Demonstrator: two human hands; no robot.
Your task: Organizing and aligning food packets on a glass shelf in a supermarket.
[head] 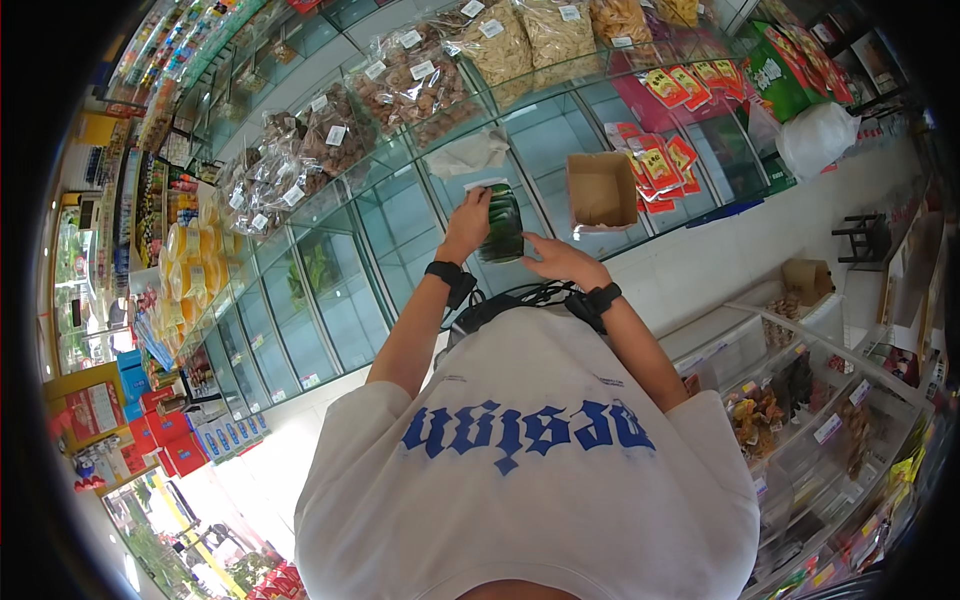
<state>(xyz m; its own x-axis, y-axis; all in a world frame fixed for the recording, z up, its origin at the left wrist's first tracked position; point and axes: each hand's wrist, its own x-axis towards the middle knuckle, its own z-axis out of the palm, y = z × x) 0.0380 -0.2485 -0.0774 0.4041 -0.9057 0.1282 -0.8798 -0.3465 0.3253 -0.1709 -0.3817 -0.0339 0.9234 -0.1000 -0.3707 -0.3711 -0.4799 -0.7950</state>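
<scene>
A dark green, glossy packet [501,225] with crosswise ridges lies on the glass counter in front of me; its exact kind is unclear. My left hand [466,225] grips its upper left edge, the fingers bent over a whitish end piece [486,183]. At its lower right edge is my right hand [562,259], thumb and fingers apart. The fingertips are at the packet's side, though whether they press on it is hard to tell. Just beyond the packet is a crumpled translucent plastic bag [469,150].
An open cardboard box [600,191] stands right of the packet, beside a pile of red snack packets [660,165]. Bagged dried goods [409,79] line the raised glass shelf behind. Yellow-lidded tubs [191,262] are stacked at left. Clear food bins [802,420] stand behind me at right.
</scene>
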